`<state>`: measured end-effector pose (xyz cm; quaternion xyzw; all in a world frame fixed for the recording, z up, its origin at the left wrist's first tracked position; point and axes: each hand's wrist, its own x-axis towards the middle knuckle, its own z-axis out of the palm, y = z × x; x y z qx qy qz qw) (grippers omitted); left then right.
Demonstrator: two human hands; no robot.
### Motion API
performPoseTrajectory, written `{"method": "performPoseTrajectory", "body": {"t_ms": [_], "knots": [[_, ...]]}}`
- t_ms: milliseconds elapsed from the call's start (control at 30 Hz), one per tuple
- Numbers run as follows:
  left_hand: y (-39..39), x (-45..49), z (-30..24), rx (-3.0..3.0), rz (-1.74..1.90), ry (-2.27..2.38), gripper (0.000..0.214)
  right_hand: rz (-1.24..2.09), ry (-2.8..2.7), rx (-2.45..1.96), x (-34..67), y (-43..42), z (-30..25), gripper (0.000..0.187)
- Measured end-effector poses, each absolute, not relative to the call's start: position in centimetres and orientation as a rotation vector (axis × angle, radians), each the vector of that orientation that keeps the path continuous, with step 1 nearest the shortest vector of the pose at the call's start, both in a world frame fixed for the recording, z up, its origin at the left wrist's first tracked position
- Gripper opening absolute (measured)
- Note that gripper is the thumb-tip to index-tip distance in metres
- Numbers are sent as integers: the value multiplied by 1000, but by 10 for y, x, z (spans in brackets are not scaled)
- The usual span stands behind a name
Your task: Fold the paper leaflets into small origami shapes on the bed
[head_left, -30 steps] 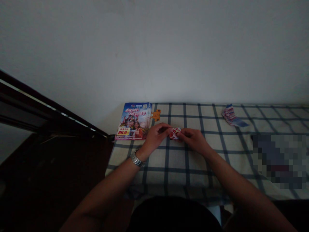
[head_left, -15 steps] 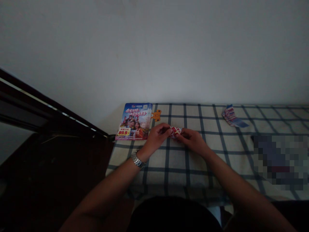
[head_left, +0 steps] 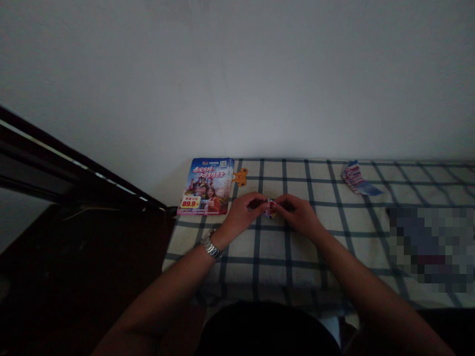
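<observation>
Over the middle of the checked cloth, a small folded piece of printed paper [head_left: 270,209] is pinched between my two hands. My left hand [head_left: 247,211], with a metal watch on its wrist, grips the paper's left side between thumb and fingers. From the right, my right hand [head_left: 298,213] holds the other side in the same way. Fingertips cover much of the paper, so its exact folds are hard to make out. To the left of my hands lies a stack of colourful printed flyers [head_left: 206,188], beside an orange bear-shaped piece [head_left: 241,177].
A bundle of folded printed paper [head_left: 356,179] lies at the back right on the checked cloth [head_left: 241,272]. A blurred-out patch [head_left: 432,249] covers something at the right. Behind the table rises a pale wall [head_left: 237,79]; dark furniture [head_left: 74,163] stands at the left.
The paper between my hands now shows less of its red and white print and looks more compact. Both hands have shifted slightly; the flyers and the bundle stay put.
</observation>
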<state>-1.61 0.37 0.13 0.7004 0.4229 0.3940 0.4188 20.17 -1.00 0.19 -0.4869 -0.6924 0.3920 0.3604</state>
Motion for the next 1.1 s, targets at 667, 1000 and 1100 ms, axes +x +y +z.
{"method": "performPoseTrajectory", "body": {"t_ms": [667, 1000, 1100], "knots": [[3, -18, -1, 1856, 1021, 1071, 17, 817, -1962, -1238, 205, -9, 5, 25], [5, -19, -1, 1674, 1079, 1036, 23, 833, -1811, -1235, 206, -8, 7, 25], [8, -21, 2, 1657, 1122, 1045, 21, 901, -1715, -1232, 207, -7, 6, 27]]}}
